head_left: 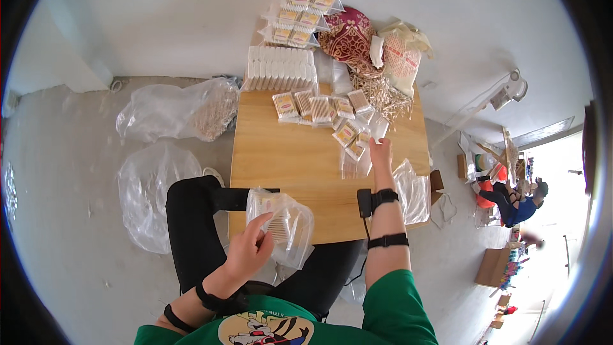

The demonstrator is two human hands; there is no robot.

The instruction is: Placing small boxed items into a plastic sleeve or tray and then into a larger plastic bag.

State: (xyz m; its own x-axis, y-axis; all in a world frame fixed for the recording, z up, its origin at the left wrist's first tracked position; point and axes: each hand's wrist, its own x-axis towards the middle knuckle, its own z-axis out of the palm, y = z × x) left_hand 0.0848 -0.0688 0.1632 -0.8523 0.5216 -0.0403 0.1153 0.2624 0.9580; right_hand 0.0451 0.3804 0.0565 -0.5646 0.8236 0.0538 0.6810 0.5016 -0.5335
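Could drop the swab bag overhanging the table's near edge through slack hold: touching it with curled left hand, cannot tell if gripping; pinching clear film over the table's right side with right hand.

Left grip is on a clear bag with swabs inside, over the near edge of the worktop. Right grip is way out by a small clear packet. Bunch of swab packs scattered around there, loose sticks heaped alongside, white stack behind.
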